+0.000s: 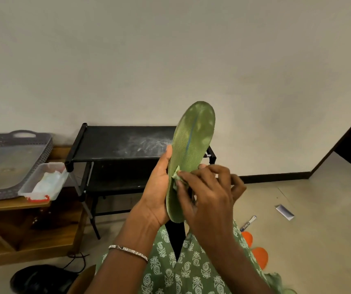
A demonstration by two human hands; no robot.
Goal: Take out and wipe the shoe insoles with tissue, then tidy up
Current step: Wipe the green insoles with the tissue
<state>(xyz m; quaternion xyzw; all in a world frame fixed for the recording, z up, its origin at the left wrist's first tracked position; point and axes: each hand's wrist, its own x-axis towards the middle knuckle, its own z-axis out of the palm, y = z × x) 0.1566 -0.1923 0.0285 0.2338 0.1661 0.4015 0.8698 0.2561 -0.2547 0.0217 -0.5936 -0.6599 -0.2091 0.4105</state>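
A green insole (pixel 193 141) stands upright in front of me, toe end up. My left hand (pixel 159 187) grips its lower half from the left, thumb along the edge. My right hand (pixel 208 192) pinches a small crumpled tissue (pixel 176 176) and presses it against the middle of the insole. A black shoe (pixel 41 279) lies on the floor at the lower left. A clear plastic box with tissues (pixel 45 183) sits on the wooden table to the left.
A black shoe rack (pixel 115 143) stands against the wall behind the insole. A grey perforated tray (pixel 9 164) lies on the wooden table (pixel 21 225). Paper scraps (pixel 285 212) and a small tube (pixel 248 223) lie on the floor at right.
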